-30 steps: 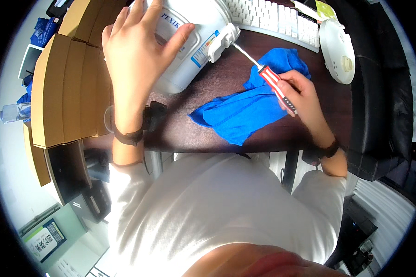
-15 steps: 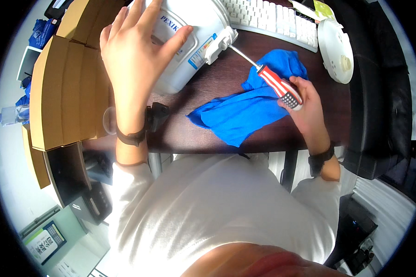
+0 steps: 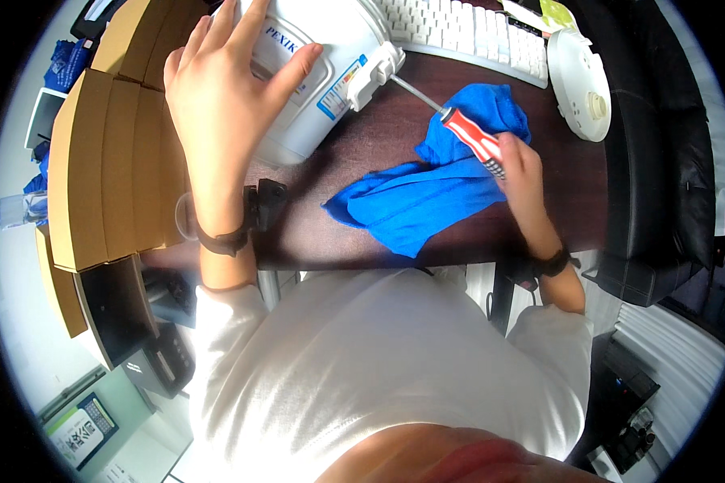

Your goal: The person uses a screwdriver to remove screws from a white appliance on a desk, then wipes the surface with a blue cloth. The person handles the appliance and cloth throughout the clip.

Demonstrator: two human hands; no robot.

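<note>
My left hand lies with spread fingers on a white plastic appliance with a rounded body, steadying against its face. A small white bracket-like fitting sticks out from the appliance's right side. My right hand is closed round the handle end of a screwdriver with a red, white and dark patterned grip. Its metal shaft runs up and left, and the tip meets the fitting; the exact contact point is hidden. A crumpled blue cloth lies on the table beneath the screwdriver.
Behind the cloth is a white keyboard. A round white plastic part stands at the far right, beside a black leather seat. Brown cardboard boxes line the left side of the dark wooden table.
My right hand has rolled over on the screwdriver handle, turning its back upward and covering more of the grip. The left hand stays spread on the appliance.
</note>
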